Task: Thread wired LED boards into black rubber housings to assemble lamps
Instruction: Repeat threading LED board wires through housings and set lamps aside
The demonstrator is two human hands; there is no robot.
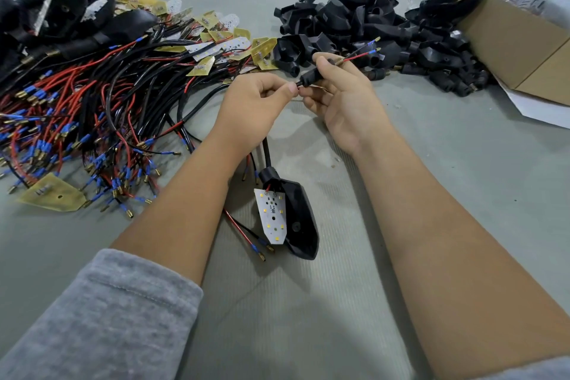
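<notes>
Near the centre of the view, a little toward twelve o'clock, both hands meet over the table (pixel 431 163). The right hand (pixel 342 102) has its grip clenched round a slim black rubber sleeve (pixel 311 75), and a red and black wire pair (pixel 361 54) with blue-collared brass tips sticks out of its far end toward two o'clock, past a small coil spring (pixel 338 62). The left hand (pixel 256 108) has its grip pinched on something thin at the sleeve's near mouth, probably the wire; the fingertips hide exactly what. At six o'clock from the hands lies a black rubber housing (pixel 300 219) with a white LED board (pixel 273 214) resting at its open face, its cable running up toward the left wrist. All of this looks light. The rubber should give under pressure and cling to wire insulation, so feeding probably goes by short pushes, pinching the wire close to the opening where it cannot buckle. The wires are limp; their crimped tips look likely to snag on the rim. The board is thin and stiff, best held by its edges, off the LEDs and the soldered leads. At ten o'clock sprawls a tangle of wired boards (pixel 92 108); at one o'clock a heap of empty housings (pixel 370 28) beside a cardboard box (pixel 518 40).
</notes>
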